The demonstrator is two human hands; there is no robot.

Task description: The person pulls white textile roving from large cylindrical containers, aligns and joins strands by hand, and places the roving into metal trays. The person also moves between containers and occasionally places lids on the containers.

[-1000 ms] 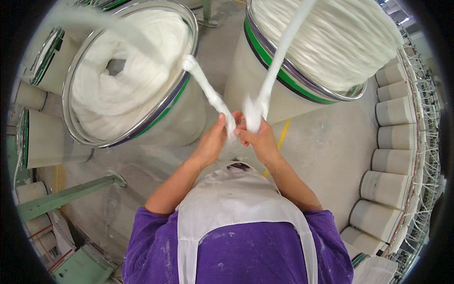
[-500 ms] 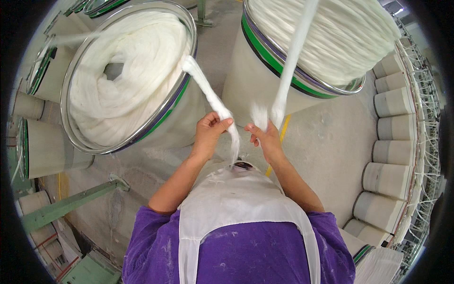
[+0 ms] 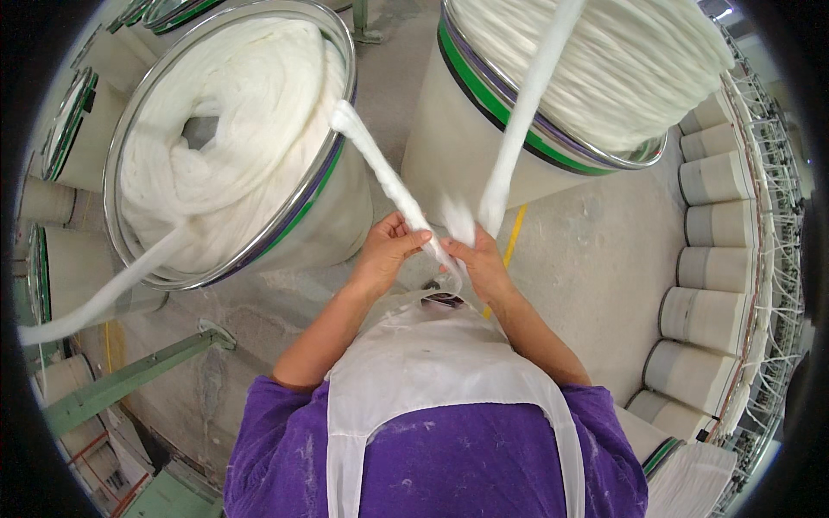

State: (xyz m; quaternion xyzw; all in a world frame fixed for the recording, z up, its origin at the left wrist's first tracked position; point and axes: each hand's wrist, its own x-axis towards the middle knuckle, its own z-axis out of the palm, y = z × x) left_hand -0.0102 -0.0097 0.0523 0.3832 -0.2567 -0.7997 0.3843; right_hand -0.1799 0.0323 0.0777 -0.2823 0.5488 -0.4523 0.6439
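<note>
My left hand point(image 3: 390, 252) pinches a white fibre sliver point(image 3: 378, 164) that comes over the rim of the left can point(image 3: 354, 197). The sliver's thin tail runs past the fingers toward my right hand point(image 3: 482, 266). That hand is closed on a second white sliver point(image 3: 516, 138), which descends from above in front of the right can point(image 3: 429, 138). A fluffy, blurred loose end point(image 3: 458, 217) of it sticks up between the hands. The right thumb and fingers meet at the left sliver's tail, close beside the left fingertips; whether they grip this tail too I cannot tell.
Coiled sliver point(image 3: 268, 95) fills the left can, and one strand point(image 3: 104, 298) trails off it leftward. Layered sliver point(image 3: 596, 69) heaps above the right can's rim. A green metal bar point(image 3: 138, 380) stands at lower left. Several pale cans point(image 3: 712, 268) line the right side.
My right hand has moved left and slightly down, beside my left hand, bringing its sliver along. At left, the blurred strand above the can now droops over its near rim.
</note>
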